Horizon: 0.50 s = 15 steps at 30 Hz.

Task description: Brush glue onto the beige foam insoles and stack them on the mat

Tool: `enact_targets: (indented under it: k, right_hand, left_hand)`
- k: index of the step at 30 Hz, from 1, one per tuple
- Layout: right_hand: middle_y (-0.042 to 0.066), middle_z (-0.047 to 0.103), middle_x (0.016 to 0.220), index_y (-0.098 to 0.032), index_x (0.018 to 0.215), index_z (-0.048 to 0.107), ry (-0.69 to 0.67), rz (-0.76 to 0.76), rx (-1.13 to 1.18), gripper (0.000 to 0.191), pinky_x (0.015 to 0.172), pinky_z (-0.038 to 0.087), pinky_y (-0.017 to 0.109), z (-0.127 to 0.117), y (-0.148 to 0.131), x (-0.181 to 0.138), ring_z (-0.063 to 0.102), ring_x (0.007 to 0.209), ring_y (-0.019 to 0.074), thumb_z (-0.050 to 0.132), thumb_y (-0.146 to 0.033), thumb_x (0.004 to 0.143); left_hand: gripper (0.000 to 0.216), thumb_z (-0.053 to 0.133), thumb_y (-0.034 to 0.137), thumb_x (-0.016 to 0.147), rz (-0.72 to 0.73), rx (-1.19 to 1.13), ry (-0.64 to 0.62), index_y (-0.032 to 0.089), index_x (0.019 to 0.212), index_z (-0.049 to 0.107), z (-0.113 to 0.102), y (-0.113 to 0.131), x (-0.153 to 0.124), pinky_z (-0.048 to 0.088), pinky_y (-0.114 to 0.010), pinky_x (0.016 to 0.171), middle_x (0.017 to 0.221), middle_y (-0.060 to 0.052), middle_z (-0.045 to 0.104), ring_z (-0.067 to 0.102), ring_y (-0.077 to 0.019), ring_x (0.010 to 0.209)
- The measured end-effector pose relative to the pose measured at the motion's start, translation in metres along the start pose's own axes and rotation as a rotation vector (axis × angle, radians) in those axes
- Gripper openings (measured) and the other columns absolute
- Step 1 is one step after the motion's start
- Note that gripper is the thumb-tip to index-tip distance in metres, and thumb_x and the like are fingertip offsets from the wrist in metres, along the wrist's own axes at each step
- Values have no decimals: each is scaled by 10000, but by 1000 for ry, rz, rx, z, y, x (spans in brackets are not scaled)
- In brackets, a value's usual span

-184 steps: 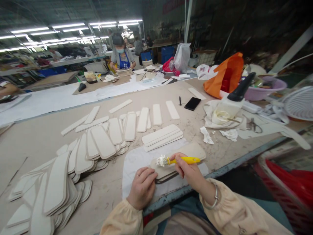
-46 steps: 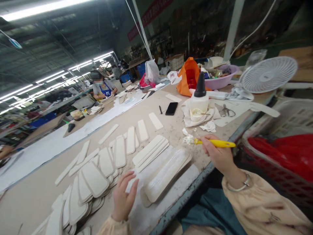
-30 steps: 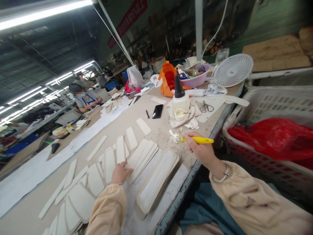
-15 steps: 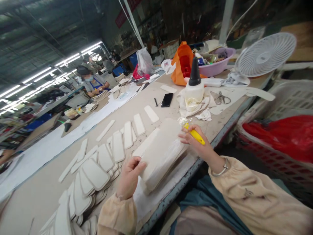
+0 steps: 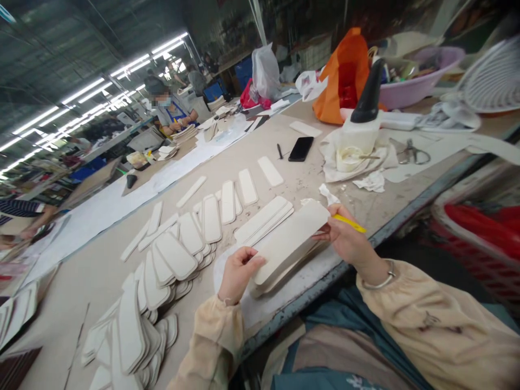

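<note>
My left hand (image 5: 239, 273) pinches the near left end of a pale, round-cornered panel (image 5: 290, 244) between thumb and fingers. At the panel's other end, my right hand (image 5: 349, 235) is closed on its edge and also grips a tool with a yellow handle (image 5: 350, 222). A white-smeared end (image 5: 328, 194) sticks out past the fingers; its exact kind cannot be made out. The held panel is lifted at a tilt above more pale pieces, partly hidden beneath it. Beside it lies a small stack of similar panels (image 5: 264, 219).
Fanned pale panels (image 5: 174, 257) spread over the table's left side. Ahead are a phone (image 5: 301, 149), a black-capped glue bottle (image 5: 359, 135), scissors (image 5: 412, 153), an orange bag (image 5: 341, 81) and a purple basin (image 5: 422, 78). A red-lined basket stands right. A co-worker (image 5: 173, 111) sits farther back.
The panel has been raised and tilted, with my right hand now gripping its far end. The yellow-handled tool has turned back in my right hand. The camera view has shifted right-to-left slightly, moving the scene.
</note>
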State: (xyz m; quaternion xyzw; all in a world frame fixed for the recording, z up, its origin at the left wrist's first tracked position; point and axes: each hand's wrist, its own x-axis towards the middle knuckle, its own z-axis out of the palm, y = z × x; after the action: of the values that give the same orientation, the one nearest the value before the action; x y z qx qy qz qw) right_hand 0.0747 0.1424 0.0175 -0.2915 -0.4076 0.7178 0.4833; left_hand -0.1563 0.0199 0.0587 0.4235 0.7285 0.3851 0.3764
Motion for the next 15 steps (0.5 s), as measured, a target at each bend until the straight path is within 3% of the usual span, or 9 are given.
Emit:
enact_targets:
  k: [4, 8, 15]
  right_hand:
    - [-39, 529, 738, -255, 821, 384, 106, -107, -390, 396, 519, 519, 289, 2, 7, -1, 575, 578, 149, 739, -379, 698]
    - [-49, 493, 646, -248, 829, 398, 127, -234, -724, 359, 513, 432, 277, -1, 16, -2, 528, 541, 150, 713, -392, 731]
    - [-53, 480, 651, -237, 829, 402, 175, -286, -877, 343, 533, 396, 257, -5, 18, 0, 475, 539, 130, 685, -409, 743]
  left_hand:
    - [221, 700, 371, 715, 76, 84, 59, 165, 792, 680, 4, -10, 0, 420, -213, 551, 677, 10, 648, 557, -113, 612]
    - [205, 592, 345, 828, 202, 186, 251, 185, 923, 677, -6, -29, -8, 480, -264, 706, 827, -24, 686, 613, -144, 764]
    - [106, 583, 231, 842, 465, 324, 471, 187, 893, 665, -23, -78, -41, 499, -319, 799, 883, -43, 660, 617, -164, 857]
